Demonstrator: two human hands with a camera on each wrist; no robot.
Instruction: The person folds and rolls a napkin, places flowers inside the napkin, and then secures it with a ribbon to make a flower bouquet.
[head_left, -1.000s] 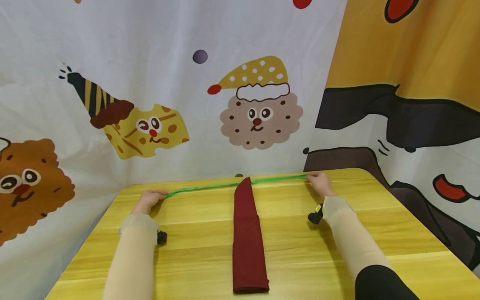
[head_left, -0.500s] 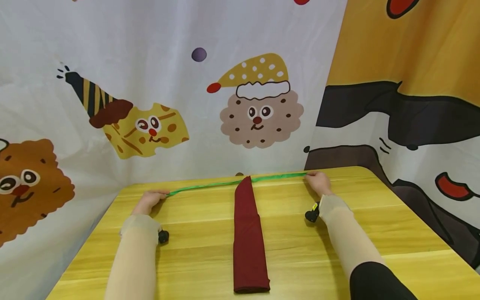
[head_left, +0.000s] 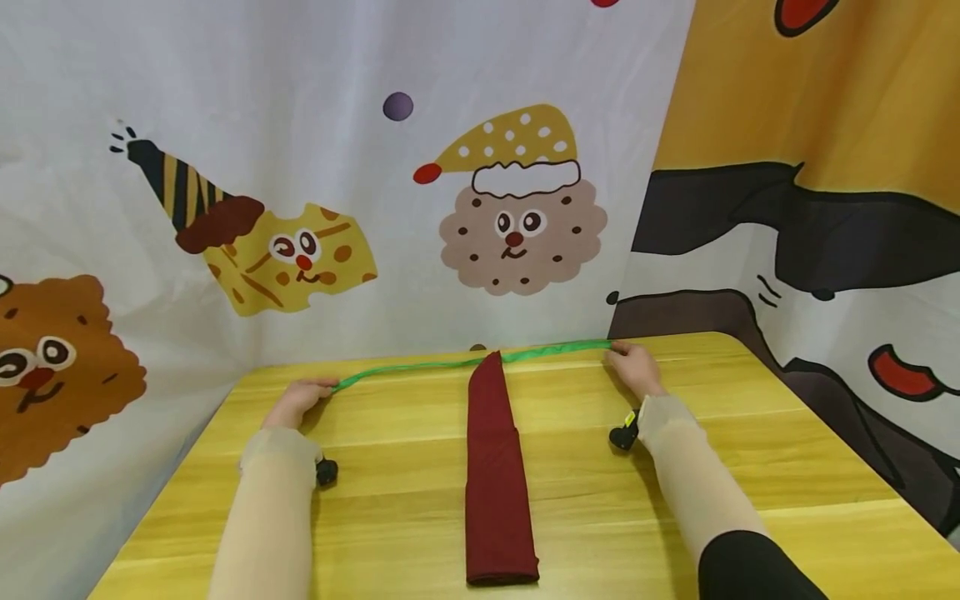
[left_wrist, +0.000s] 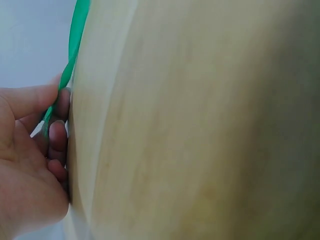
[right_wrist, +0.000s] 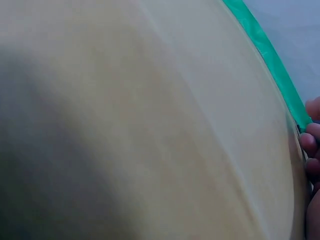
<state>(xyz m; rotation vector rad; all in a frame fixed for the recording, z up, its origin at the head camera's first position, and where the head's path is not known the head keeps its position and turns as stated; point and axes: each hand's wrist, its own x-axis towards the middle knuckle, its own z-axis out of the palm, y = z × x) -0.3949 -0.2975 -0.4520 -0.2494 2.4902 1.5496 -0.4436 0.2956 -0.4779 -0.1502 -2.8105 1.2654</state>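
Observation:
A green ribbon point(head_left: 420, 367) stretches across the far part of the table between both hands. My left hand point(head_left: 296, 402) pinches its left end; in the left wrist view the ribbon point(left_wrist: 75, 37) looks twisted just past the thumb and finger. At the other end, my right hand point(head_left: 636, 368) pinches the ribbon, and the right wrist view shows it lying flatter there point(right_wrist: 272, 62). A long folded dark red cloth point(head_left: 497, 483) lies lengthwise in the middle of the table, its narrow pointed tip overlapping the ribbon in the head view.
The wooden table point(head_left: 390, 517) has its far edge close to a hanging curtain point(head_left: 315, 83) printed with cartoon biscuits and cheese. Small black cameras sit at both wrists.
The left stretch of ribbon has gone from nearly straight to slightly curved. My right hand has shifted slightly left and away from me; the cloth lies as before.

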